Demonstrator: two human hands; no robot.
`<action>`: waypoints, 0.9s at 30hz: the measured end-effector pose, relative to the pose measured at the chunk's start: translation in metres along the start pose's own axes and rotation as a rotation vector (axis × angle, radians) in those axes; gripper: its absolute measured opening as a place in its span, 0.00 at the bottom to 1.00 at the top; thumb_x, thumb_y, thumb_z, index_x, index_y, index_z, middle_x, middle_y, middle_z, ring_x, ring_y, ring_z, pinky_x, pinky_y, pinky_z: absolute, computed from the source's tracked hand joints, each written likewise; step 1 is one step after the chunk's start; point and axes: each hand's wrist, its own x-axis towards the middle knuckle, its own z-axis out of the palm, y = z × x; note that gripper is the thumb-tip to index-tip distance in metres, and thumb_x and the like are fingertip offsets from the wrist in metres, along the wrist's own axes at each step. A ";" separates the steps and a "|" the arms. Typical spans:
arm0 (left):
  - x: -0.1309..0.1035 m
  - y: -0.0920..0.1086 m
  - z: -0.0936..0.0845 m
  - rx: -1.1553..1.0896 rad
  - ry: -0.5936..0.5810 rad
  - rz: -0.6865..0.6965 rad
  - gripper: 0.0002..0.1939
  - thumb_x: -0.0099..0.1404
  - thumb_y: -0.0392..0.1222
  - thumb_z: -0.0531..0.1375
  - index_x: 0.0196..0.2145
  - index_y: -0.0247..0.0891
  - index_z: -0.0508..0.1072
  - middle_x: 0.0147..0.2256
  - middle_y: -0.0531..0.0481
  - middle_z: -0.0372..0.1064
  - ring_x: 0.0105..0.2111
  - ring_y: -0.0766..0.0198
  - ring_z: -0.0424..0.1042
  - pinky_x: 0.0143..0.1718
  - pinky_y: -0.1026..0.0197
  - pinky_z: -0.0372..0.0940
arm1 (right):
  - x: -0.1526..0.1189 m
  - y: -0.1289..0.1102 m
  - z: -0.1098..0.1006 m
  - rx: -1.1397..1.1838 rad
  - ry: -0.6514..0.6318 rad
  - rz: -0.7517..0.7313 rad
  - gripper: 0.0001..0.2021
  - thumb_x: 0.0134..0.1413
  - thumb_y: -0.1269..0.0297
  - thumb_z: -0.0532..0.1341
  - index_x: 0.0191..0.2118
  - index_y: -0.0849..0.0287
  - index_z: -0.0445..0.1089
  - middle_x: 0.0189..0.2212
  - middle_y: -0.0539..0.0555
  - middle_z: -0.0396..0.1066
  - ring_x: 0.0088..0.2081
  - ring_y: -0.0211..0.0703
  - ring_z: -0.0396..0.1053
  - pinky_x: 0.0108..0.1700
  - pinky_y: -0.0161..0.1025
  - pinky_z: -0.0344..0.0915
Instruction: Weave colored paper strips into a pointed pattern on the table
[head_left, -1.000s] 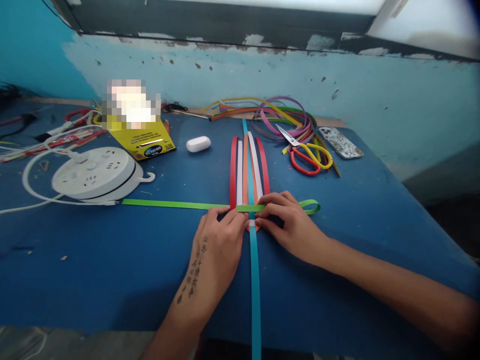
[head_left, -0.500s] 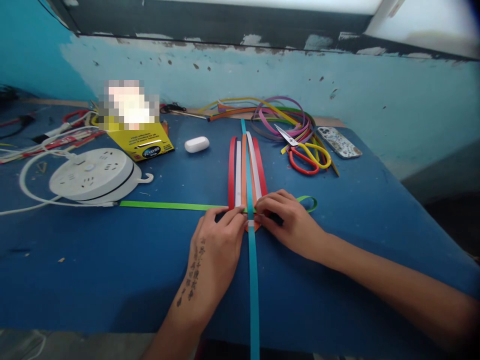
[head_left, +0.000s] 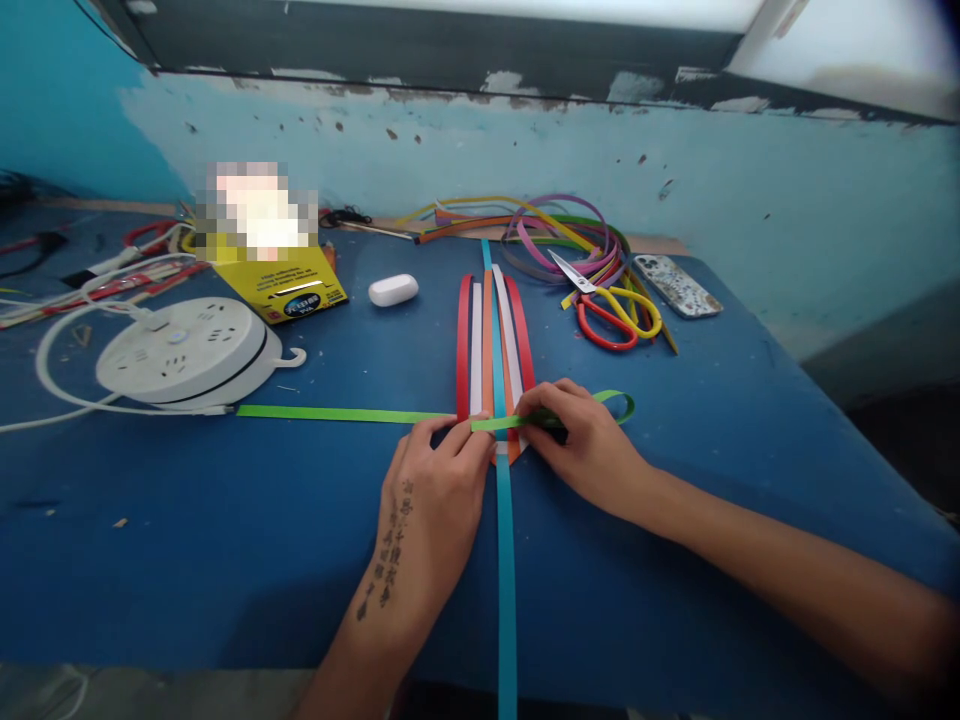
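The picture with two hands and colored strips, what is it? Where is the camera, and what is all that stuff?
The camera sits on a person's head, looking down at their own hands on a blue table. The left hand and right hand press on a green strip that crosses a fan of red, white, orange and blue strips. Farther back lie scissors, a pile of loose strips, a phone, a white case, a yellow box and a round white power strip.

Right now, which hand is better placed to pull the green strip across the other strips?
Probably the right hand: its fingers already pinch the green strip. The left hand presses the strips down.
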 end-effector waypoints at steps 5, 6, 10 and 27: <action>-0.001 -0.001 0.000 0.018 0.021 0.019 0.08 0.73 0.35 0.59 0.43 0.39 0.78 0.45 0.49 0.80 0.49 0.47 0.73 0.48 0.45 0.70 | 0.000 -0.001 0.001 -0.004 0.026 0.026 0.09 0.60 0.77 0.61 0.41 0.54 0.69 0.37 0.51 0.74 0.42 0.46 0.70 0.45 0.46 0.63; -0.001 0.000 0.000 0.023 0.023 0.023 0.07 0.72 0.35 0.59 0.43 0.39 0.78 0.45 0.49 0.80 0.49 0.47 0.73 0.49 0.44 0.69 | 0.001 -0.002 0.001 -0.001 0.025 0.035 0.09 0.60 0.77 0.61 0.40 0.54 0.69 0.37 0.51 0.74 0.42 0.46 0.70 0.45 0.46 0.63; -0.001 0.000 0.000 0.033 0.021 0.028 0.07 0.73 0.36 0.59 0.42 0.39 0.79 0.44 0.49 0.80 0.48 0.46 0.74 0.52 0.42 0.65 | 0.004 -0.004 -0.001 0.026 0.016 0.070 0.09 0.58 0.77 0.62 0.40 0.54 0.69 0.36 0.50 0.75 0.42 0.46 0.70 0.46 0.46 0.62; 0.001 0.002 -0.001 -0.003 0.033 -0.037 0.05 0.73 0.38 0.60 0.43 0.38 0.76 0.40 0.47 0.79 0.45 0.48 0.73 0.50 0.43 0.65 | 0.013 -0.004 -0.004 -0.010 -0.052 0.154 0.09 0.56 0.76 0.64 0.38 0.54 0.70 0.36 0.49 0.76 0.42 0.47 0.70 0.47 0.47 0.58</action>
